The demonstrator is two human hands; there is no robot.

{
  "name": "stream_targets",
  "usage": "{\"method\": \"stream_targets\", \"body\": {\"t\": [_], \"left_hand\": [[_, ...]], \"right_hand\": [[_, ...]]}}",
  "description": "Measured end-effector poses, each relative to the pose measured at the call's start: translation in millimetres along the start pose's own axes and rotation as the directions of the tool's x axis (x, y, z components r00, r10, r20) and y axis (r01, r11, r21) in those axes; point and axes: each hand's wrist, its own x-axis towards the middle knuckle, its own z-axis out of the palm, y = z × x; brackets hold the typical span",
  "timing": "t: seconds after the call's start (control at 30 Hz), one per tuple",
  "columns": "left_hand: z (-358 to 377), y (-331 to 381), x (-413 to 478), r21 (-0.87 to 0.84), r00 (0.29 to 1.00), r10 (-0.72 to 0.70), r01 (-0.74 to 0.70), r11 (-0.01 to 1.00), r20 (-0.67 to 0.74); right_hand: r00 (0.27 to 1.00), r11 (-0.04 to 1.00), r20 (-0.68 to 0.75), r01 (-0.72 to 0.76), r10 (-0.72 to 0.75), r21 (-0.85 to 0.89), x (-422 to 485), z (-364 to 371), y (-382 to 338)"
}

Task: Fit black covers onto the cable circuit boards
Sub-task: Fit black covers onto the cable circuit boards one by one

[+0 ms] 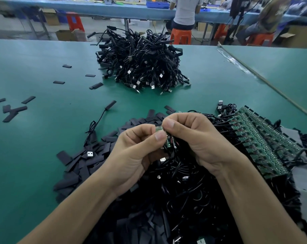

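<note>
A small green circuit board [168,140] with a black cable is held up between both hands above the near table. My left hand [135,152] pinches its left edge with thumb and forefinger. My right hand [193,138] curls over its top and right side. Whether a black cover is on the board is hidden by the fingers. A heap of loose flat black covers [89,161] lies under and left of the hands. A row of bare green boards with cables [265,141] lies to the right.
A big pile of covered black USB cables [142,62] sits mid-table on the green mat [43,138]. One finished cable [100,120] and scattered covers [13,110] lie left. A table seam [265,80] runs at the right. Seated people and orange stools [181,35] are beyond.
</note>
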Motion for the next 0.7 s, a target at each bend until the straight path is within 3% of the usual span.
{"method": "stream_targets", "body": {"t": [0.1,0.17,0.23,0.3,0.37,0.4,0.5,0.57,0.63,0.7], "left_hand": [[3.9,7.6,1.1,0.096,0.995,0.101,-0.1,0.99,0.0],[3.5,15.9,3.0,0.138,0.976,0.215,-0.211,0.968,-0.014],[0.1,29.8,4.3,0.126,0.941,0.333,-0.323,0.938,-0.062],[-3.6,47.0,3.6,0.131,0.897,0.427,-0.412,0.902,-0.112],[-6.4,62.1,0.9,0.26,0.825,0.54,-0.491,0.832,-0.169],[-7.7,68.0,-0.4,0.355,0.779,0.598,-0.514,0.781,-0.189],[-12.6,79.3,-1.4,0.625,0.683,0.706,-0.471,0.623,-0.188],[-16.5,81.9,-0.1,0.743,0.682,0.707,-0.372,0.556,-0.187],[-19.9,79.7,1.4,0.813,0.747,0.641,-0.257,0.522,-0.176],[-24.1,73.0,4.0,0.888,0.816,0.562,-0.151,0.434,-0.136]], "right_hand": [[0.998,0.999,-0.033,0.047,-0.048,-0.026,-1.7,-0.9,-7.5],[0.972,0.964,-0.179,0.108,-0.153,-0.242,-2.5,-3.5,-14.8],[0.881,0.89,-0.371,0.108,-0.292,-0.444,-4.7,-9.5,-24.7],[0.732,0.79,-0.514,0.055,-0.447,-0.61,-9.6,-19.0,-35.3],[0.614,0.63,-0.54,-0.088,-0.576,-0.772,-12.7,-27.0,-40.9],[0.591,0.551,-0.543,-0.19,-0.597,-0.813,-12.9,-27.7,-41.0],[0.579,0.324,-0.577,-0.487,-0.576,-0.811,-10.5,-25.7,-34.8],[0.599,0.219,-0.597,-0.584,-0.534,-0.782,-9.9,-21.4,-30.5],[0.638,0.171,-0.535,-0.542,-0.554,-0.823,-12.1,-11.6,-31.5],[0.711,0.117,-0.387,-0.398,-0.587,-0.91,-14.2,4.6,-33.5]]}}
